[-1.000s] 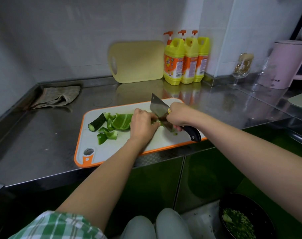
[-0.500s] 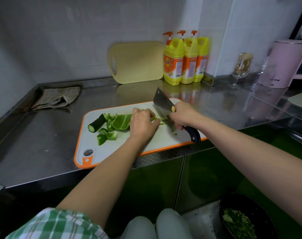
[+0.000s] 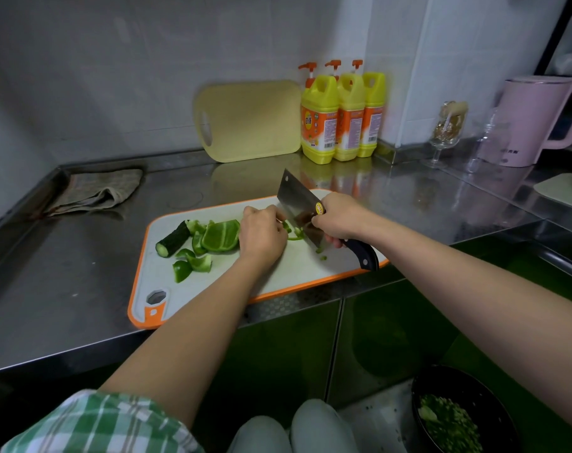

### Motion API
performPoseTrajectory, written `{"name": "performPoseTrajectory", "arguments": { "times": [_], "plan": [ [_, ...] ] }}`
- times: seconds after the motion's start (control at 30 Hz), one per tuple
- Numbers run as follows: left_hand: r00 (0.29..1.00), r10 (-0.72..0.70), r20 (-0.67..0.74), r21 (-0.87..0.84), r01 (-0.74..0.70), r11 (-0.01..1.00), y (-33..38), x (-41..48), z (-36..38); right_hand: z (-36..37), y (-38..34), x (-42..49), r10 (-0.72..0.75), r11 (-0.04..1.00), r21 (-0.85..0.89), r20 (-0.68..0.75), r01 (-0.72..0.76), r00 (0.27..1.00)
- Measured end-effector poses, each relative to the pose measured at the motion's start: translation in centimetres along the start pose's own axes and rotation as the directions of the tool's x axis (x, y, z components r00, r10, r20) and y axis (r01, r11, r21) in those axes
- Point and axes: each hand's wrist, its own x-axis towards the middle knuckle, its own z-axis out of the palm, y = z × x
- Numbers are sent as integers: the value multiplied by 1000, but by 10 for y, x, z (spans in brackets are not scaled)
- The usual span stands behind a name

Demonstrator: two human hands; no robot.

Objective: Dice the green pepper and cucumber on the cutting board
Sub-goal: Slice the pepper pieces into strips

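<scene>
- I saw the right hand [image 3: 338, 219] clamped round the cleaver [image 3: 294, 204] handle, with the blade tilted over the board [image 3: 297, 273].
- The left hand [image 3: 261, 233], fingers curled, held green strips [image 3: 294, 237] just beside the blade.
- Uncut pepper [image 3: 221, 237] and a cucumber [image 3: 173, 239] stub lay on the board's left part.

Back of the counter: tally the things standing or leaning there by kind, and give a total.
Yellow pump bottles: 3
Yellow cutting board: 1
Glasses: 2
Pink kettle: 1
Total: 7
</scene>
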Motion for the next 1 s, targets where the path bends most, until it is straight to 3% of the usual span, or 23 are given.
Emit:
{"name": "performPoseTrajectory", "arguments": {
  "times": [0.1,0.2,0.37,0.67,1.0],
  "plan": [
    [997,56,56,185,-66,981,4,2,-2,1,2,0,10,1000,15,-8,-10,1000],
    [991,74,109,238,-98,966,5,4,-3,3,5,-1,14,1000,11,-13,-14,1000],
    [985,155,80,172,-167,971,1,3,-7,4,5,-1,20,1000,21,0,-20,1000],
    [982,181,60,76,-185,980,-5,-9,-13,1,-5,-5,21,999,25,17,-21,1000],
    [997,76,11,-54,-75,996,-4,-10,-4,1,-16,-13,55,998,-43,71,-52,996]
  ]
}}
